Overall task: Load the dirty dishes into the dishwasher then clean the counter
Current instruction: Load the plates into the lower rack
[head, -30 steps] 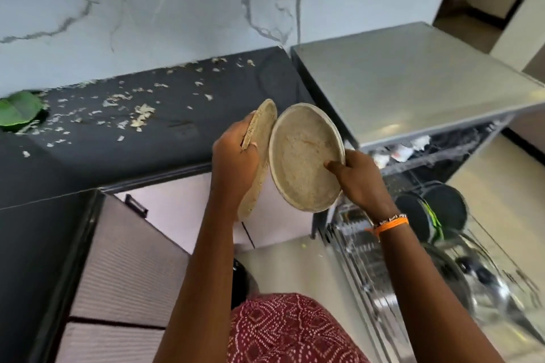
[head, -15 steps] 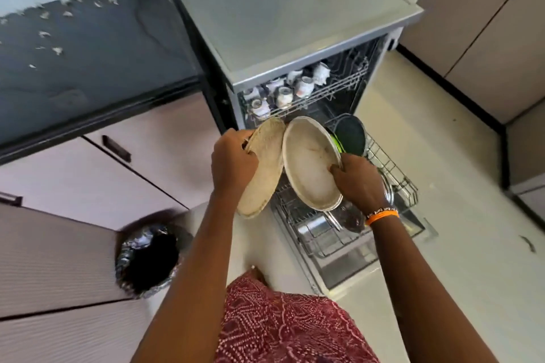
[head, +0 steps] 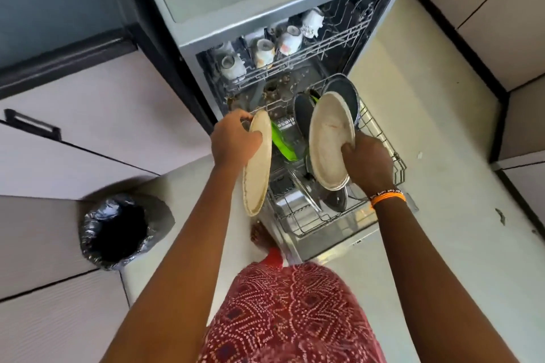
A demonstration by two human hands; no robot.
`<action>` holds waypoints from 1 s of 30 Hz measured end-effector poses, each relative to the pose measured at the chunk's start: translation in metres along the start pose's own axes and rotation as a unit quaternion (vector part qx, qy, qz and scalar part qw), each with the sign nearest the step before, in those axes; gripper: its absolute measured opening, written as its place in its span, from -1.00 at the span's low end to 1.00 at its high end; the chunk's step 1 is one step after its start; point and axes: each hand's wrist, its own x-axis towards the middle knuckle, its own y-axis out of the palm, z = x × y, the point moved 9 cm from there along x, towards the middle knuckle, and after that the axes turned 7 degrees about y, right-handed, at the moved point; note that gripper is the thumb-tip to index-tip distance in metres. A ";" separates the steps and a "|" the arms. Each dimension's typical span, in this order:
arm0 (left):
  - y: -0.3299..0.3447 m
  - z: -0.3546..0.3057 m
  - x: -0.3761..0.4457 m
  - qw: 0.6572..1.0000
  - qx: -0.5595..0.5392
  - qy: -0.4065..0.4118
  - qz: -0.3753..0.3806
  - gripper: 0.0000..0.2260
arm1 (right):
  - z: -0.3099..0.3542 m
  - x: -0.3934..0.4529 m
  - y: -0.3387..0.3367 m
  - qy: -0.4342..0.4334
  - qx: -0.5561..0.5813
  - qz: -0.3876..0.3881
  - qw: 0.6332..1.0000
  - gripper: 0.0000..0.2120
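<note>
My left hand (head: 234, 140) grips a dirty cream plate (head: 259, 174) by its rim, held on edge over the left side of the dishwasher's pulled-out lower rack (head: 380, 138). In my right hand (head: 367, 163) is a second cream plate (head: 328, 138), tilted upright above the rack in front of a dark plate (head: 342, 88). A green item (head: 283, 144) and a dark pan (head: 333, 199) lie in the rack. White cups (head: 264, 51) stand in the upper rack. The black counter (head: 59, 15) is at the upper left.
A bin lined with a black bag (head: 118, 230) stands on the floor at the left, beside pale drawer fronts with a dark handle (head: 31, 124). The open dishwasher door (head: 339, 244) lies just ahead of my feet. Cabinets line the right wall.
My view swung from the crumb-strewn counter down to the open dishwasher. Both hands carried the plates lower and apart, so they now hang over the lower rack.
</note>
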 end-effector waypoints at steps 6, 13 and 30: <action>0.052 0.025 0.042 0.998 0.012 -0.052 0.019 -0.69 | -0.008 0.066 0.063 -0.006 -0.045 0.058 0.997 -0.70; 0.112 0.073 0.083 0.994 0.005 -0.092 -0.052 -0.71 | -0.017 0.137 0.167 -0.067 -0.116 0.075 0.988 -0.73; 0.179 0.134 0.113 0.985 -0.017 -0.142 -0.095 -0.68 | -0.001 0.233 0.294 -0.146 -0.156 0.091 0.973 -0.76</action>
